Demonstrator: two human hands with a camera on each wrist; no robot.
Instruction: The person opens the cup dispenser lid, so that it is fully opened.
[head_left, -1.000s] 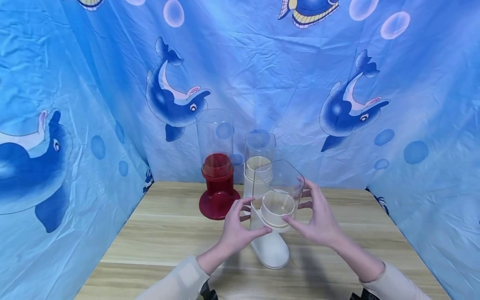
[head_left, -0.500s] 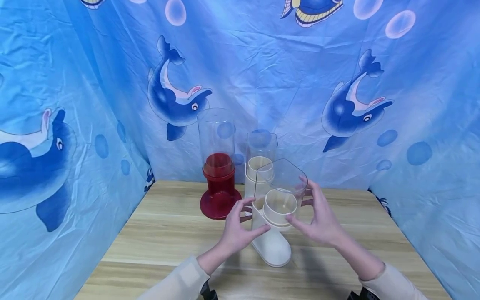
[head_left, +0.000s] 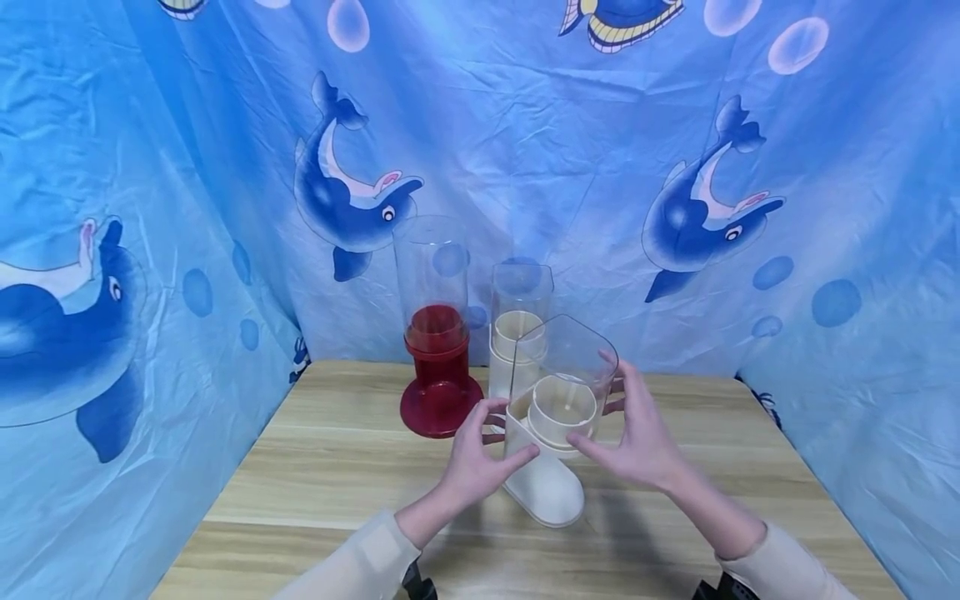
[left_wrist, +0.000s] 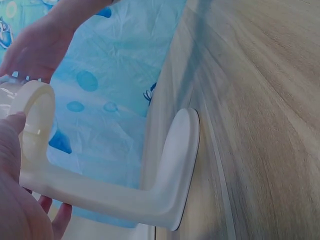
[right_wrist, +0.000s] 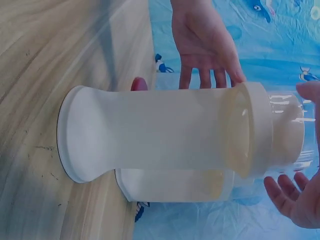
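In front of me a white dispenser stand (head_left: 546, 493) stands on the wooden table. A clear container (head_left: 564, 346) with a pale cup-like part (head_left: 564, 408) inside its bottom sits at the stand's top ring (left_wrist: 42, 100). My left hand (head_left: 478, 462) grips the stand's upper left side, thumb near the ring and fingers behind. Around the container's lower right side my right hand (head_left: 637, 442) holds on, thumb in front and fingers at the far side. Seen sideways in the right wrist view, the white column (right_wrist: 165, 130) runs from its base to the ring.
Close behind is a second white dispenser (head_left: 519, 333) with a clear top. To its left stands a red dispenser (head_left: 438, 400) with a tall clear cylinder. Blue dolphin-print cloth (head_left: 525, 183) hangs round the wooden table (head_left: 322, 467) at the back and sides.
The held stand and its clear container have shifted slightly away from me and to the right. Both hands keep their grip almost unchanged. The dispensers behind stay put.
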